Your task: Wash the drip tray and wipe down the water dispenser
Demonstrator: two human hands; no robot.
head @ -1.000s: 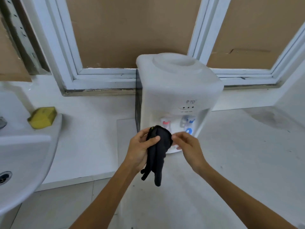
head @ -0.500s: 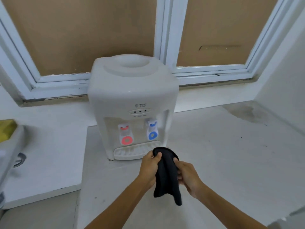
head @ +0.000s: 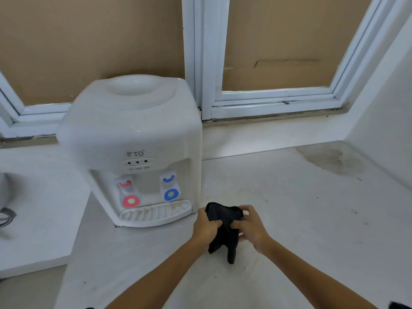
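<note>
A white tabletop water dispenser (head: 131, 130) stands on the white counter, with a red tap (head: 128, 192) and a blue tap (head: 170, 188) in its front recess. Its white slotted drip tray (head: 156, 213) sits in place at the base. Just right of the tray, my left hand (head: 206, 225) and my right hand (head: 250, 225) both grip a black cloth (head: 224, 228) that hangs bunched between them, its ends dangling just above the counter.
The white counter (head: 312, 219) stretches right to a wall, with a dark stain (head: 330, 159) at the back right. White window frames with brown board (head: 278, 41) run behind. The edge of a sink (head: 4, 192) shows at far left.
The view has swung right, so the sink and yellow sponge have left the frame. Both hands with the black cloth have moved from the dispenser's front to the right of the drip tray.
</note>
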